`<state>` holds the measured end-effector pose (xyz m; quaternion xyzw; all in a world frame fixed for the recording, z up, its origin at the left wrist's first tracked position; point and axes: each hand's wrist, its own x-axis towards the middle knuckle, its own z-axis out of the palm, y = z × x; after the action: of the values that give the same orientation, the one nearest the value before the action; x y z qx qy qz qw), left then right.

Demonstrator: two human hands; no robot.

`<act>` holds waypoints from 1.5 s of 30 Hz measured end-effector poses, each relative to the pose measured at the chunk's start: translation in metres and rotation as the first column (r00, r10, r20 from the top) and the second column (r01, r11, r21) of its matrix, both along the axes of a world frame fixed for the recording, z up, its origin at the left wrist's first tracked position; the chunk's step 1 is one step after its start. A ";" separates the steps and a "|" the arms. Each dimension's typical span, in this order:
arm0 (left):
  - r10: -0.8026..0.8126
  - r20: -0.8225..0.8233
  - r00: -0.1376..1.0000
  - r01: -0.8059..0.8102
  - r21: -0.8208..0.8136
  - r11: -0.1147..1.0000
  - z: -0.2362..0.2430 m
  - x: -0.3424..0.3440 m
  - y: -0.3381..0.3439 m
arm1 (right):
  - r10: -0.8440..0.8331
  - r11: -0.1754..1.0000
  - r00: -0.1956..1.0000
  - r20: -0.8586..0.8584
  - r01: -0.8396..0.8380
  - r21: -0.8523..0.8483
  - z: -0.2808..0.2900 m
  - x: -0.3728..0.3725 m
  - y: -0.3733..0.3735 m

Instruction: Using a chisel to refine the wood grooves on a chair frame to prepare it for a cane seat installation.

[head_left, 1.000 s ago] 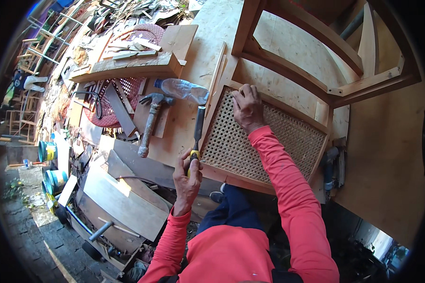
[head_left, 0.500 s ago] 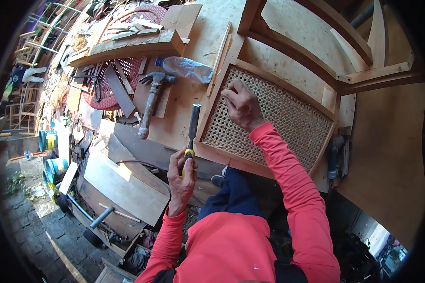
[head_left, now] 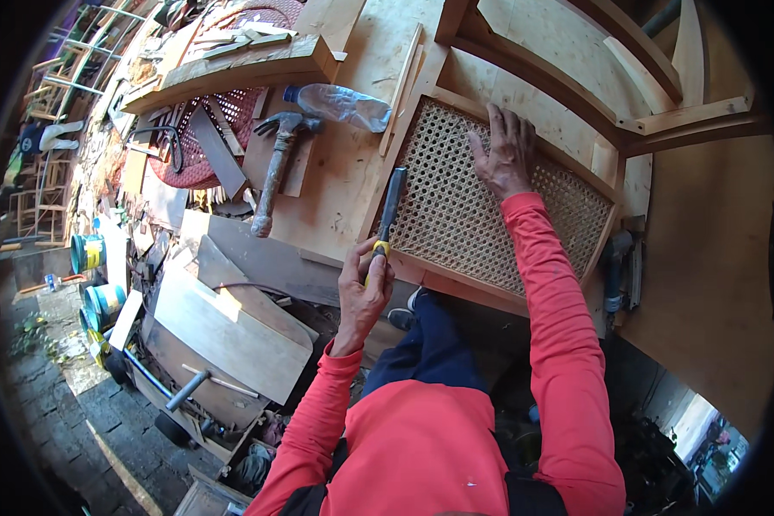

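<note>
My left hand (head_left: pixel 363 292) grips the yellow-and-black handle of a chisel (head_left: pixel 392 206), its steel blade pointing up along the left side of a framed cane panel (head_left: pixel 447 224). My right hand (head_left: pixel 503 155) lies with fingers stretched across that panel's far wooden rail, holding nothing that I can see. Left of the panel are a claw hammer (head_left: pixel 273 176) with a worn handle, a crumpled plastic bottle (head_left: pixel 340 107) and thin wooden strips (head_left: pixel 404 77).
A wooden chair frame (head_left: pixel 537 60) stands beyond the panel. Stacked offcuts and a thick board (head_left: pixel 232 77) crowd the bench's left. Sheet offcuts (head_left: pixel 224 331) and teal buckets (head_left: pixel 103 305) are lower left. A large brown board (head_left: pixel 705 275) fills the right.
My right hand has moved right and up over the cane, its curled fingers now stretched out on the rail. My left hand has brought the chisel rightward and higher, nearer the panel.
</note>
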<state>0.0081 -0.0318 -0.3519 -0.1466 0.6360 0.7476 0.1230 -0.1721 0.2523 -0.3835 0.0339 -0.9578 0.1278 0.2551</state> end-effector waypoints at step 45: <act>0.086 -0.050 0.995 -0.091 -0.099 0.991 0.014 0.071 -0.050 | 0.172 0.972 0.985 0.011 -0.168 -0.165 0.008 0.020 -0.126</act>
<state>0.0793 -0.0821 -0.3381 -0.1638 0.6686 0.7222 0.0676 -0.1520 0.1262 -0.3751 0.0931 -0.9408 0.2276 0.2332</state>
